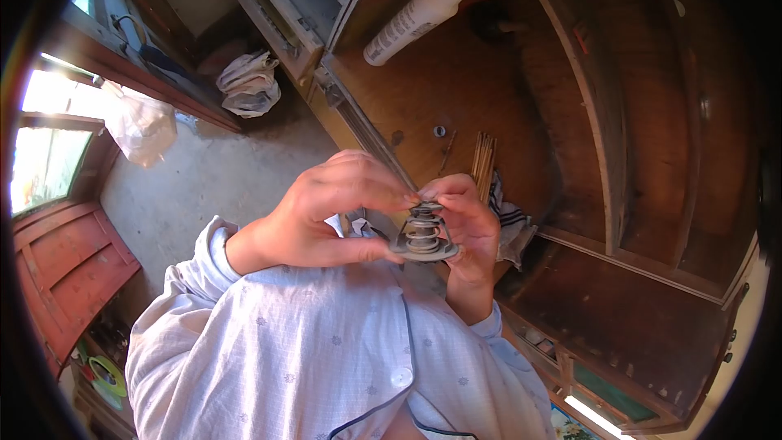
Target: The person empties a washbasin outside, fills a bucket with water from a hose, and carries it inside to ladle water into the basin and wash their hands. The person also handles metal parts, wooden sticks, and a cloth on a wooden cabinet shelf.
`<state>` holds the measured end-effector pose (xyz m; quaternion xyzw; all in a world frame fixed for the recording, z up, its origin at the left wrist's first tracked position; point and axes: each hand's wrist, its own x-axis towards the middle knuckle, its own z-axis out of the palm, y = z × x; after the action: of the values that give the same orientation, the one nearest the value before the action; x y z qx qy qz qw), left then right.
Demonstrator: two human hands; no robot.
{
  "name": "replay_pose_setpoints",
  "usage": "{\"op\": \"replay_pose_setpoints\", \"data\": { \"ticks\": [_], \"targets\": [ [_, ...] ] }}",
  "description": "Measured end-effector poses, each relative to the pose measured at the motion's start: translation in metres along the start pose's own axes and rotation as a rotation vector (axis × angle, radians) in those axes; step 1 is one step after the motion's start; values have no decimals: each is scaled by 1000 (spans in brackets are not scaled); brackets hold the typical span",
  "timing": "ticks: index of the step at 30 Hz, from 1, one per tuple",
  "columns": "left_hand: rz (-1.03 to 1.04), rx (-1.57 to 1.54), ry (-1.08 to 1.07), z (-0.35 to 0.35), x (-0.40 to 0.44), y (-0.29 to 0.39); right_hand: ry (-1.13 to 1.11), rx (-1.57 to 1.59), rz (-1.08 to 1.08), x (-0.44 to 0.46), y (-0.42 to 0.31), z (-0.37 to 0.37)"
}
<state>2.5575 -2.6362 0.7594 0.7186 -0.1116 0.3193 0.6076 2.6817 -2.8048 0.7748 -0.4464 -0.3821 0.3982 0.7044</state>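
Spring piece (423, 236), grey coil on a flat base plate, is up off everything, in both hands just in front of the shirt (318, 342). Left hand (334, 204) pinches it: fingers at the coil's top end, thumb at the plate's edge, so that grip spans the part end to end, likely to steady it. Right hand (466, 224) closes on the other side, thumb and fingertips at the top and side; probably shares the load and keeps the part from tipping. Exact contact of the farther fingers hidden, can't tell. Beyond the hands, open wooden cabinet (489, 73): small ring (440, 131), stick bundle (484, 155) and striped cloth (509, 213) near the right hand, spray bottle (415, 23) farther off, apart from the work. Farther left, plastic bag (249, 85) near the cabinet on the concrete floor (220, 171).
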Motion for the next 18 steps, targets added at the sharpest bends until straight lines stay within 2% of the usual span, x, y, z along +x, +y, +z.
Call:
{"op": "replay_pose_setpoints", "data": {
  "ticks": [12, 18],
  "targets": [
    [78, 23, 9, 9, 1, 1, -24, -27, -27, -2, -2, -6],
    [25, -21, 19, 11, 2, -1, -12, -6, -12, -3, 0, -10]
  ]
}}
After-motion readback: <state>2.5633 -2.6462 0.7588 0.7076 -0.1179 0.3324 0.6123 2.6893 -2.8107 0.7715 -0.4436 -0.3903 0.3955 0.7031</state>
